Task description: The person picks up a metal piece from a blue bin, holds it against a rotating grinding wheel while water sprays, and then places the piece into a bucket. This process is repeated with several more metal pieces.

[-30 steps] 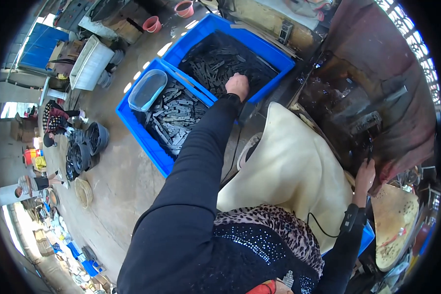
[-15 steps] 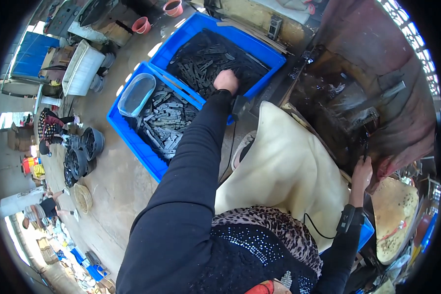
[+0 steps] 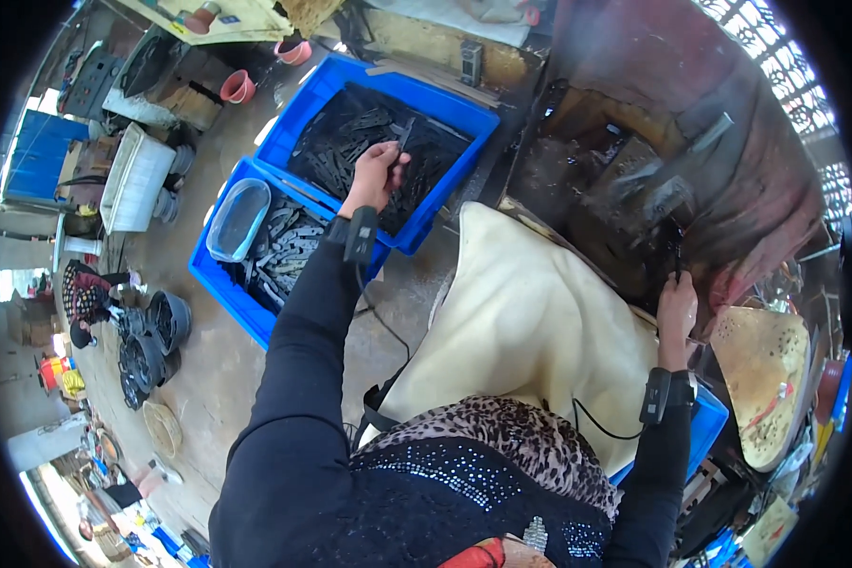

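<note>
My left hand (image 3: 377, 173) is stretched out over the upper blue crate (image 3: 456, 106) and is shut on a dark flat metal piece (image 3: 402, 135) lifted a little above the heap of similar black pieces (image 3: 350, 133) inside. A second blue crate (image 3: 220, 301) to its left holds more dark pieces and a clear plastic tub (image 3: 238, 218). My right hand (image 3: 677, 305) grips a thin dark lever (image 3: 677, 254) on the dark, grimy machine (image 3: 653, 170) at the right. A cream cloth (image 3: 530, 322) covers my lap between both arms.
Pink cups (image 3: 237, 87) and a white box (image 3: 134, 180) stand on the dusty floor at upper left. Black round parts (image 3: 151, 346) lie at the left, near a seated person (image 3: 83, 293). A woven yellowish seat (image 3: 762, 379) is at the far right.
My left hand has risen from the heap in the upper crate with a dark piece in its fingers. The view has tilted, shifting the crates. My right hand stays on the lever.
</note>
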The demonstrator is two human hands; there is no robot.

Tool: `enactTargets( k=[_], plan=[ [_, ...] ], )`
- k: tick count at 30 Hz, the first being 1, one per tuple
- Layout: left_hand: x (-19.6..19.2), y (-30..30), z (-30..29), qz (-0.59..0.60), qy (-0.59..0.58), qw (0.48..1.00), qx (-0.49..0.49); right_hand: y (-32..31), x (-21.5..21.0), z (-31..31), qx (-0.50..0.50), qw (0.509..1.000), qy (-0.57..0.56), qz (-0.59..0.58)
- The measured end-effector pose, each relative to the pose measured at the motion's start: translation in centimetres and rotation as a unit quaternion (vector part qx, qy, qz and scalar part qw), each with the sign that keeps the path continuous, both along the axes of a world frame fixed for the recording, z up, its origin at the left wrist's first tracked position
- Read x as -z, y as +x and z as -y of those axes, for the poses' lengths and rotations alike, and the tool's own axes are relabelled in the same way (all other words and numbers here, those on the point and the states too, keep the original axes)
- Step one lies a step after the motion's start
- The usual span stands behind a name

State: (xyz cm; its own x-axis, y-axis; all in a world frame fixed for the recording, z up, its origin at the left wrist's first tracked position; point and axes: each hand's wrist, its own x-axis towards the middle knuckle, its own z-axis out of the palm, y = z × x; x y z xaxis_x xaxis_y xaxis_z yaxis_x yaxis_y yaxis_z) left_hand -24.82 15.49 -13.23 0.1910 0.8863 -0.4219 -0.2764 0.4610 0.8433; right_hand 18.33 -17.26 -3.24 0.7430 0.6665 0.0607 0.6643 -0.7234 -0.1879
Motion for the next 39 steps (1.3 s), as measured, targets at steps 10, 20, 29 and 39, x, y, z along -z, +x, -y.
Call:
enactTargets(
  k=[10, 20, 29, 39],
  plan=[
    [-12.9, 8.0, 6.0, 0.126, 0.034, 0.971, 0.200, 1.9, 0.4, 0.0, 0.037, 0.920, 0.157, -0.357],
    [-10.6, 21.2, 11.9, -0.112, 0.296, 0.883, 0.347, 1.5, -3.1, 1.5, -0.005, 0.829, 0.243, -0.503],
    [-10.7, 23.3, 13.6, -0.371, 0.490, 0.735, 0.285, 1.8, -3.0, 2.1, -0.021, 0.826, 0.261, -0.499],
    [-10.5, 23.1, 13.5, -0.404, 0.486, 0.731, 0.259, 1.9, -1.7, 1.2, 0.004, 0.878, 0.213, -0.430]
  ],
)
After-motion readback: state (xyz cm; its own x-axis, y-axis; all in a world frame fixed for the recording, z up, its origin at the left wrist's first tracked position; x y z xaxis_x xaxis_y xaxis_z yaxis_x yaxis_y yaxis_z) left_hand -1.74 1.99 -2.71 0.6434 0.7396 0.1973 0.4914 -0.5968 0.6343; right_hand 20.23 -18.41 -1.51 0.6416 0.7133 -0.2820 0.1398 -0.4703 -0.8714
